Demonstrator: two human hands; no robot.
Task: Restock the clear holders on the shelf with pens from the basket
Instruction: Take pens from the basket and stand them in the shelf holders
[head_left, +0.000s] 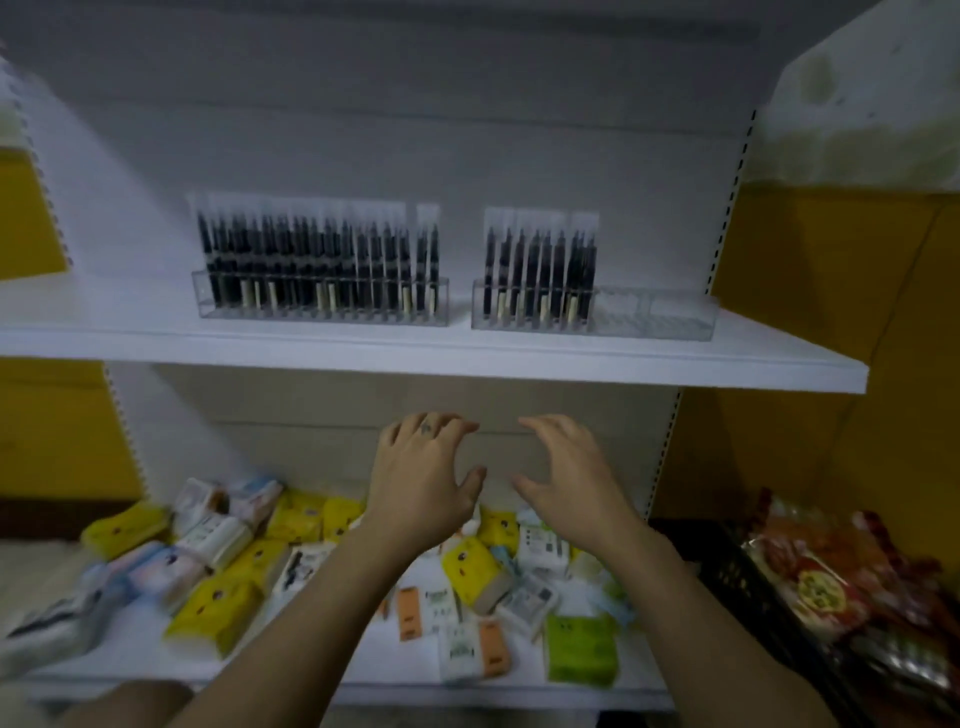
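Pens (311, 260) with dark barrels are stood upright in two clear holders set side by side on the upper shelf (415, 353), far from the viewer; the left holder (322, 304) is filled along nearly its whole length, with one narrow gap near its right end; the right holder (654, 314) is filled only in its left half, and its right half is seen to be bare. The restocking is therefore judged to be well advanced but unfinished; the vacant slots on the right are what is left to fill.

No pen is held at this moment. The left hand (421, 478) and the right hand (571, 483) are raised side by side, near each other but apart, below the front edge of the upper shelf; the fingers of both are spread and loosely curved, and nothing is pinched or gripped.

No basket of pens can be picked out. On the lower shelf (363, 670), beneath the hands, small packs (467, 569) in yellow, white, green and orange wrappers are strewn; at the near right a dark crate (737, 582) is filled with red packets (815, 582).

Printing is seen on the packs and on a round yellow label on the red packets; none of it can be read through the blur, and no brand can be made out on the pens.
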